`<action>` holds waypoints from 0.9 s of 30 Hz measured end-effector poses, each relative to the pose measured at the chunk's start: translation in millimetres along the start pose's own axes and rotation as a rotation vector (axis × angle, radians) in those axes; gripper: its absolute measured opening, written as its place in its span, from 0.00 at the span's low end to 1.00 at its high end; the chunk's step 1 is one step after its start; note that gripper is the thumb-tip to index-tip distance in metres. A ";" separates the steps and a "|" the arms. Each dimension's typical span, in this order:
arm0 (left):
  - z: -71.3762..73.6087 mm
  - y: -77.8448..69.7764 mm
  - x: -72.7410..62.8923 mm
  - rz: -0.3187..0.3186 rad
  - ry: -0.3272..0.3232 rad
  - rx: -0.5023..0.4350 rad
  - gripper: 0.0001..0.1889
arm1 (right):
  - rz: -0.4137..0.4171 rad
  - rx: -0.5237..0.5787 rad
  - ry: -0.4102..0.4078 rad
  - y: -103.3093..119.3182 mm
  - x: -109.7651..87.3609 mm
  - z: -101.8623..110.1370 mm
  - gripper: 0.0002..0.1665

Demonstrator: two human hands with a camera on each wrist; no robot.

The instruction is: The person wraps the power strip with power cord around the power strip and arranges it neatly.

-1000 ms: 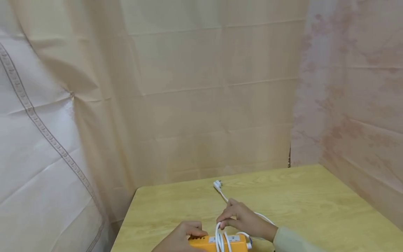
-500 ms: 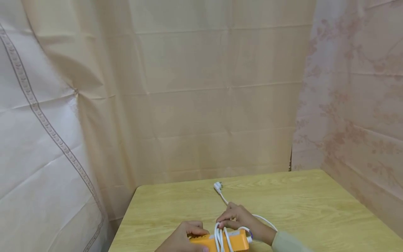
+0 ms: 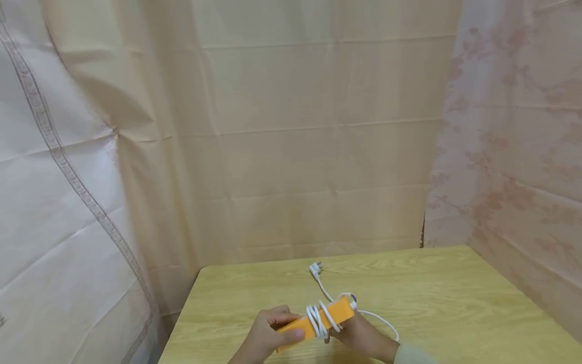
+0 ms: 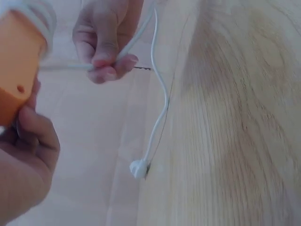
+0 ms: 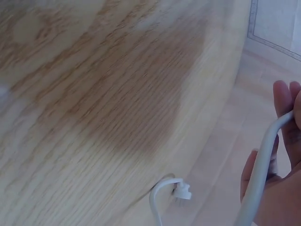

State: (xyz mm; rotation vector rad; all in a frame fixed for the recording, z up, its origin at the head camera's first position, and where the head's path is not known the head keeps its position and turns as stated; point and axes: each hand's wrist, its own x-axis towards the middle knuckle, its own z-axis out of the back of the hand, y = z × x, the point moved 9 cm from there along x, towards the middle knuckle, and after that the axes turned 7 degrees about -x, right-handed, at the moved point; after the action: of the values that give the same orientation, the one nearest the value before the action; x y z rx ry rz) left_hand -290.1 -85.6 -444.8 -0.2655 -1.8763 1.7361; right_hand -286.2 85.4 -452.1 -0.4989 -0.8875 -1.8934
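My left hand point(image 3: 265, 331) grips one end of an orange power strip point(image 3: 342, 312), its thumb lying along the near side. White cord point(image 3: 314, 319) is wound several times around the strip's middle. The strip is tilted, with its right end higher. My right hand point(image 3: 366, 337) is partly hidden behind and below that end in the head view. The left wrist view shows the right hand point(image 4: 106, 40) pinching the cord between thumb and fingers, a stretch of it running to the strip. The cord's white plug point(image 3: 315, 271) lies on the table farther back.
The wood-grain table point(image 3: 454, 298) reaches back to a beige curtain point(image 3: 309, 151). A pale curtain point(image 3: 59, 217) hangs at left, a floral one point(image 3: 514, 151) at right. A loose length of cord point(image 3: 382, 319) curves right of the hands.
The power strip has been lifted and tilted, its right end up and its side turned toward me. My right hand has moved from above the strip to behind and below it.
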 end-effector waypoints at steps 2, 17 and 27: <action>3.6 2.1 1.8 0.038 -0.076 0.024 0.13 | -0.044 0.080 0.052 -3.1 2.7 -3.9 0.17; 20.9 18.8 2.5 0.187 -0.357 0.081 0.15 | -0.001 -0.161 0.115 2.3 2.6 -13.1 0.06; 25.1 16.3 1.2 0.159 -0.403 0.243 0.17 | -0.015 -0.399 0.084 7.2 3.0 -12.0 0.03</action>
State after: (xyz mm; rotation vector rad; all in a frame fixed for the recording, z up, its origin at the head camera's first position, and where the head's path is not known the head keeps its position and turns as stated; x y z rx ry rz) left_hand -308.0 -104.2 -460.2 0.0353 -1.9258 2.2375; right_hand -280.9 72.5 -455.3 -0.6452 -0.4569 -2.0974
